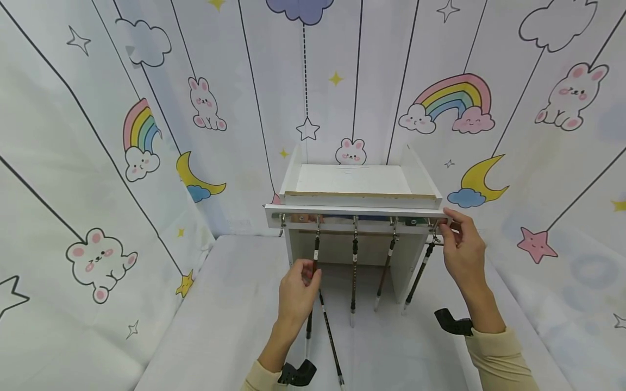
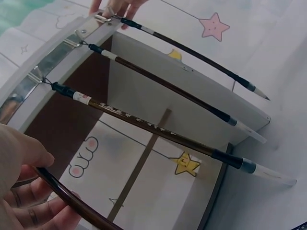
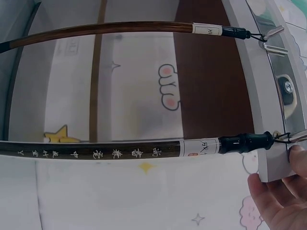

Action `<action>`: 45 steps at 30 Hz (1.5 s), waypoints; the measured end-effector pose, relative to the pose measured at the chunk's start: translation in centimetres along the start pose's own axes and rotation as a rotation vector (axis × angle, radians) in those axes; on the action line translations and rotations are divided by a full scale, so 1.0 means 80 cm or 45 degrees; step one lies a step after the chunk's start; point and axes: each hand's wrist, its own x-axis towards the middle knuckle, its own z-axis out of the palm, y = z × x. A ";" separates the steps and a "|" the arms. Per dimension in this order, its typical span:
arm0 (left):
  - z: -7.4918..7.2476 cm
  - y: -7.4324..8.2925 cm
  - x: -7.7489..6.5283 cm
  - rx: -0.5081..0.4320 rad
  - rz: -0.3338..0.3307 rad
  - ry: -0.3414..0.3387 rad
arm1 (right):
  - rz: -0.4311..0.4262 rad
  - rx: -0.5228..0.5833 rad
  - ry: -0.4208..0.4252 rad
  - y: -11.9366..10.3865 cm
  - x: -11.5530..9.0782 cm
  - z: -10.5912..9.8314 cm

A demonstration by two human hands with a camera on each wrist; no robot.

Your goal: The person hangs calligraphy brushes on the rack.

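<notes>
My left hand pinches the dark handle of a writing brush between thumb and fingers; its top hangs at a hook of the rail. My right hand grips the right end of the white hook rail, thumb beside the last hook. From that hook hangs another brush, its brown handle lettered in white in the right wrist view. Two more brushes, a middle one and one to its right, hang from the rail by cord loops. The leftmost hook carries no brush.
Behind the rail stands a white open-fronted shelf unit with a shallow top tray. A further brush lies slanted on the white surface near my left forearm. Cartoon-printed curtains close in the back and sides.
</notes>
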 end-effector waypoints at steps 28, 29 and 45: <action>0.028 -0.028 0.020 0.163 0.104 0.013 | 0.011 -0.010 0.006 0.000 -0.001 0.000; 0.029 -0.028 0.021 0.175 0.109 0.018 | 0.009 -0.009 0.006 0.000 -0.001 0.000; 0.039 -0.036 0.032 0.172 0.100 0.007 | 0.016 -0.015 -0.001 0.000 0.000 0.000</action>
